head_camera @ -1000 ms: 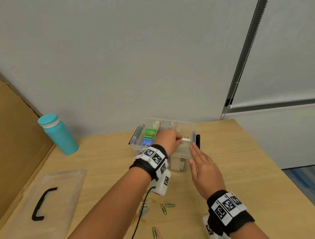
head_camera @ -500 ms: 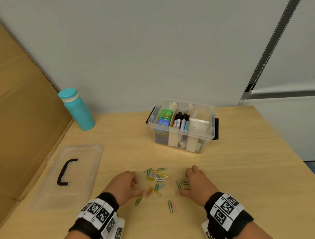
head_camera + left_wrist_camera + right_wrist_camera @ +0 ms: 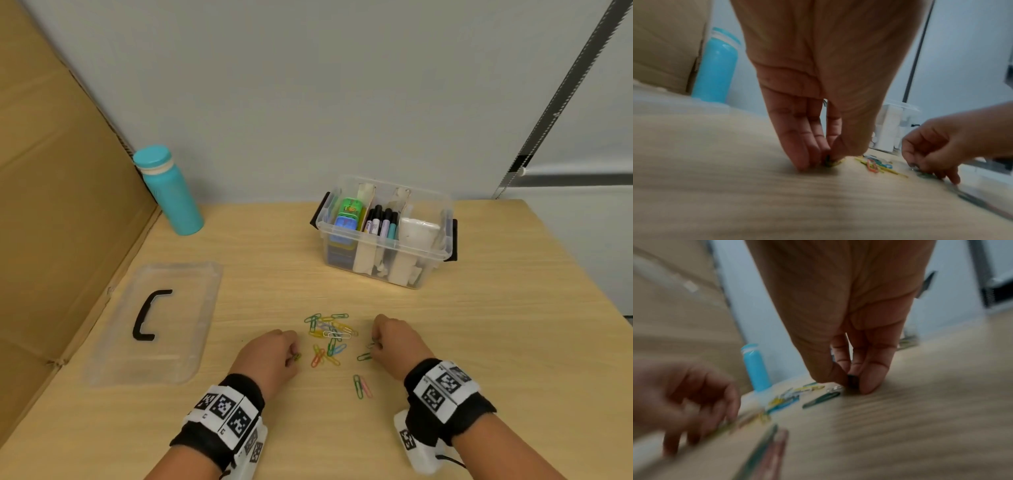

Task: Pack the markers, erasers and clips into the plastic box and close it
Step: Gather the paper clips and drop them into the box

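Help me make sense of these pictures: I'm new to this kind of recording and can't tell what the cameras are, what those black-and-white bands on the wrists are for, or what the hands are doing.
No machine here: a person works with two bare hands. The big picture comes from a camera on the head, looking down at a wooden table. The two blurry pictures come from cameras strapped on each wrist, looking along the fingers. The patterned bands are part of that wrist gear; their purpose isn't shown.

On the table: a clear plastic box, open, with markers and other small things inside; its lid lying flat to the left; a teal bottle; and scattered coloured paper clips.

The left hand pinches a yellowish clip against the table. The right hand has its fingertips closed at the table by a green clip; what it grips is too blurred to tell.
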`<state>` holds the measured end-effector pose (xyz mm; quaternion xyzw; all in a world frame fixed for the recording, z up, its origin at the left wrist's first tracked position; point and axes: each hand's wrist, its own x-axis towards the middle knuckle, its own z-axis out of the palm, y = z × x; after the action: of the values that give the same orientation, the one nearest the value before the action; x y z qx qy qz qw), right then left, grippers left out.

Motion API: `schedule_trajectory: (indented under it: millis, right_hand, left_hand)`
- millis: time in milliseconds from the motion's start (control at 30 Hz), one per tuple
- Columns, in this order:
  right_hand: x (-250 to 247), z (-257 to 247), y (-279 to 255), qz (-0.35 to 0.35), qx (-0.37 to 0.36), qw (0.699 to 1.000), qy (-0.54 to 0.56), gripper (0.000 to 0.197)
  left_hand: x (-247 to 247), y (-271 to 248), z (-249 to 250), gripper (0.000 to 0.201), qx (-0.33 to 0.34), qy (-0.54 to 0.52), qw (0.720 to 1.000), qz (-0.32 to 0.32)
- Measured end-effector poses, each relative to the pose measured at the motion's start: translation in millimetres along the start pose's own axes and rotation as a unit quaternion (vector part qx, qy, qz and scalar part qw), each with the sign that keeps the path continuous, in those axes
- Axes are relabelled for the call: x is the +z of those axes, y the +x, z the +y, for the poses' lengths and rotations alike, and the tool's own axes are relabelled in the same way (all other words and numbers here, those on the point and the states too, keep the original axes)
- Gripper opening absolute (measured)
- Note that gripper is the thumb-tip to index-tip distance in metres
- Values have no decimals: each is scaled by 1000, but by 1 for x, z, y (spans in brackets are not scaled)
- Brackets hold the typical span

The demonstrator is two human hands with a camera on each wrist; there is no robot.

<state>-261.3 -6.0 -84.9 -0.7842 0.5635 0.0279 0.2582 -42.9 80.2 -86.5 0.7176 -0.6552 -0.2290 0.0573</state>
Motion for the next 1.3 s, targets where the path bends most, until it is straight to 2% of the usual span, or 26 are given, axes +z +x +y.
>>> schedule_trajectory:
  millis: [67, 100, 167, 233, 267, 367, 433, 500, 567, 633, 700, 733, 767, 800, 833, 867, 900, 933, 1000, 1067, 1100, 1167, 1233, 1267, 1300]
  right_hand:
    - [-1, 10, -1, 3, 13, 989, 149, 7]
    - [-3, 14, -4, 2, 21, 973, 229, 4]
    - [-6, 17, -10, -11, 42, 929, 366, 13]
    - [-9, 16, -17, -53, 57, 888, 453, 19]
    - [-9, 15, -20, -72, 52, 887, 453, 21]
    - [-2, 11, -29, -88, 1, 947, 309, 20]
    - [7, 8, -34, -81, -19, 971, 222, 23]
    - [13, 3, -39, -76, -4, 981, 177, 38]
    - [17, -4, -42, -70, 0, 989, 129, 48]
    - [22, -11, -43, -53, -20, 997, 62, 41]
    - [23, -16, -44, -23, -35, 998, 42, 22]
    - [23, -17, -43, -14, -37, 998, 39, 14]
    - [25, -17, -41, -7, -39, 999, 29, 16]
    - [26, -18, -40, -6, -37, 999, 14, 22]
    - [28, -19, -40, -5, -36, 999, 1, 26]
    - [29, -21, -41, -2, -37, 999, -16, 28]
    - [30, -23, -41, -5, -41, 999, -32, 28]
    - [30, -23, -40, -10, -46, 998, -41, 27]
    - [26, -19, -35, -21, -44, 999, -2, 15]
    - [21, -7, -27, -37, -27, 989, 139, 11]
    - [17, 0, -25, -52, -9, 969, 242, 14]
    - [10, 9, -25, -69, 32, 891, 448, 21]
    - [2, 13, -24, -77, 72, 798, 594, 28]
    - [-1, 15, -24, -77, 87, 765, 633, 28]
    - [-3, 17, -22, -73, 95, 757, 642, 26]
  left_hand:
    - [0, 1, 2, 15, 7, 23, 1000, 7]
    - [0, 2, 3, 13, 7, 28, 1000, 10]
    - [2, 3, 4, 11, 4, 27, 999, 18]
    - [2, 3, 4, 10, 6, 22, 999, 29]
    - [3, 4, 3, 9, 8, 9, 999, 33]
    - [2, 4, -4, 10, -2, -109, 994, 30]
    - [2, 7, -8, 17, -11, -230, 973, 12]
    - [0, 8, -5, 24, -44, -369, 928, 2]
    - [-3, 10, 2, 30, -94, -499, 861, 1]
    - [-6, 12, 10, 34, -139, -621, 772, 3]
    - [-7, 13, 15, 30, -170, -710, 683, -10]
    - [-7, 14, 15, 27, -177, -727, 663, -17]
    - [-6, 15, 16, 24, -183, -723, 666, -23]
    - [-3, 17, 15, 23, -181, -687, 704, -21]
    - [-1, 19, 13, 23, -161, -611, 775, -12]
    - [2, 20, 11, 22, -123, -492, 862, 3]
    - [4, 20, 9, 19, -69, -360, 930, 18]
    - [7, 20, 9, 19, -20, -255, 966, 27]
    - [10, 18, 10, 28, 36, -138, 990, 3]
    - [14, 18, 12, 30, 67, -95, 993, -13]
    - [14, 18, 14, 28, 79, -90, 993, -8]
    - [13, 18, 16, 21, 93, -77, 993, 0]
    - [12, 18, 17, 16, 92, -63, 994, 0]
    - [12, 18, 17, 15, 93, -57, 994, -1]
    - [11, 18, 17, 14, 95, -50, 994, -3]
